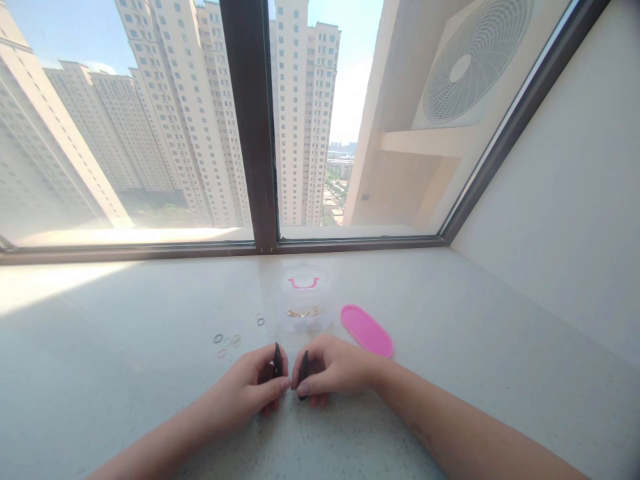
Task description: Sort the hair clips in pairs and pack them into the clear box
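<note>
My left hand (260, 380) is closed on a slim black hair clip (277, 357), pinched between thumb and fingers with its tip pointing up. Close beside it, my right hand (330, 367) grips a second black hair clip (303, 365), also held upright. Only a small gap separates the fingertips of both hands, low over the pale counter. Just beyond them sits a clear plastic box (306, 325) with a pink handle (304, 285) and some gold-coloured pieces (303, 312), whose exact kind I cannot make out.
A pink oval lid or tray (367, 330) lies behind my right wrist. Several small hair ties lie left of the box, among them a dark one (218, 339) and a pink one (222, 353). The speckled counter (125, 353) ends at a brown window frame (350, 245).
</note>
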Motion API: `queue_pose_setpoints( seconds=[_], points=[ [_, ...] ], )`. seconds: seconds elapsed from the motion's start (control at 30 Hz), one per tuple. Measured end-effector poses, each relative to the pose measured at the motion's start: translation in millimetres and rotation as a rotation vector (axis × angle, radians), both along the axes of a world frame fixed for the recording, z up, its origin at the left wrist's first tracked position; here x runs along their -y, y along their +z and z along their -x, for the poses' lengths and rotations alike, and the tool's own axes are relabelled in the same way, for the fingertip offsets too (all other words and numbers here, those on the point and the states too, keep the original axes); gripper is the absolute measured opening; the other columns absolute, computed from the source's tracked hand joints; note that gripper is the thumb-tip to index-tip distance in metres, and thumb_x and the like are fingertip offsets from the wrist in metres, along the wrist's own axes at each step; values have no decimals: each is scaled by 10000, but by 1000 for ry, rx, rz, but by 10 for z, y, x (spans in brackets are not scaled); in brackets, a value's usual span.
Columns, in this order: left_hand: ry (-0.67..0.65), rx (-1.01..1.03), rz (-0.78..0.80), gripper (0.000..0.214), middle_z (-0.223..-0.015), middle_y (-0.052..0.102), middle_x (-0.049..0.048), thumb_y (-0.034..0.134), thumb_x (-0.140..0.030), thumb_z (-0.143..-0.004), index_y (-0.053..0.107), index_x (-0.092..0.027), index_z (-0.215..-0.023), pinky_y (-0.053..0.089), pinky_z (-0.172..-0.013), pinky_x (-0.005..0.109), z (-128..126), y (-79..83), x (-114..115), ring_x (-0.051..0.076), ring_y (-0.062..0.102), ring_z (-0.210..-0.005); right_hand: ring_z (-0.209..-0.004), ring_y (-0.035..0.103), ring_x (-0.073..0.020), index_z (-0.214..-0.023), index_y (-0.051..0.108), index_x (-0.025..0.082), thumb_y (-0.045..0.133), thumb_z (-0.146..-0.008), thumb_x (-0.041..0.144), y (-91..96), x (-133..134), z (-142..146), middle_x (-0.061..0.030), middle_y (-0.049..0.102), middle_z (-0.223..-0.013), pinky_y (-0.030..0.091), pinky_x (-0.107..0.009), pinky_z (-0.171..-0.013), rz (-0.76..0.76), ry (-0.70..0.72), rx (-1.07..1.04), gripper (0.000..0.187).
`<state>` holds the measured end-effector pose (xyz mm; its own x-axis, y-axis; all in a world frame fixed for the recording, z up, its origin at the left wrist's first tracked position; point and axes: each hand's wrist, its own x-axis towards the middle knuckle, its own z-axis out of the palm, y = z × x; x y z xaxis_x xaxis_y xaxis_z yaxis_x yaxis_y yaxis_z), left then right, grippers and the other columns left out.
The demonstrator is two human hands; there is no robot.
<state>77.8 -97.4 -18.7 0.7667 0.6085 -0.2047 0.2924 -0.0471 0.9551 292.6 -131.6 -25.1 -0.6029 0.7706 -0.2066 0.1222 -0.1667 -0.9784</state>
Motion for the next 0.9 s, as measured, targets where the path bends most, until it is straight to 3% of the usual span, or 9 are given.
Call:
queue_pose_setpoints(
  seconds=[0.9],
  points=[
    [-2,6,19,232,-655,536,-35,580,-395,-856,495,-189,-791,389,-522,242,-22,20,15,129,487,-557,-570,594,-99,-841,648,125,719,-753,360,21,-3,-6,1,610,-685,482,-215,-545,14,-17,28,261]
  ],
)
